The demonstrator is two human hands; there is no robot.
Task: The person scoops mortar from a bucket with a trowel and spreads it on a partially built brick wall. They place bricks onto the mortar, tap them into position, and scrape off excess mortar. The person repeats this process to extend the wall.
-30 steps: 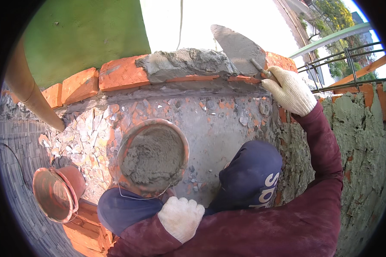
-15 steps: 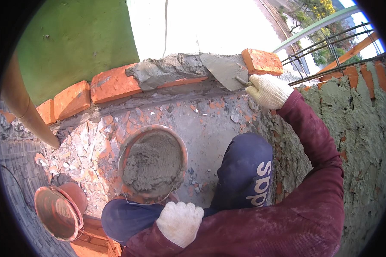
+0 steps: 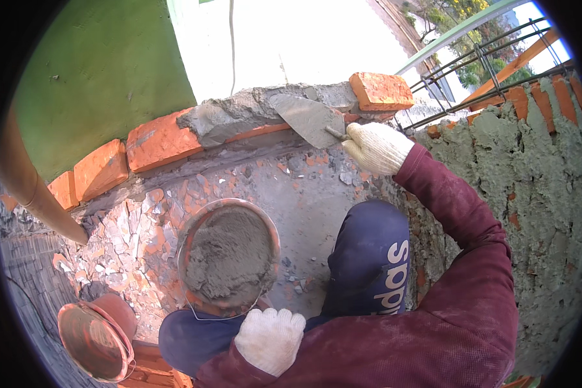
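My right hand [image 3: 376, 147], in a white glove, grips the handle of a steel trowel [image 3: 307, 118]. The trowel blade lies against grey wet mortar [image 3: 239, 114] spread along the top of a row of red bricks [image 3: 158, 140]. One more red brick [image 3: 381, 90] sits on the mortar just right of the blade. My left hand [image 3: 269, 339], also gloved, rests closed on my left knee with nothing visible in it, just below an orange bucket [image 3: 229, 257] filled with mortar.
A second, empty orange bucket [image 3: 96, 337] stands at the lower left. A brown pipe [image 3: 29, 187] slants along the left. A mortar-smeared brick wall [image 3: 530, 194] rises on the right, with steel rebar [image 3: 491, 71] above it. Rubble covers the floor.
My right hand has lowered the trowel from above the bricks onto the mortar bed and drawn it leftward. The view has shifted a little. My left hand stays on the knee.
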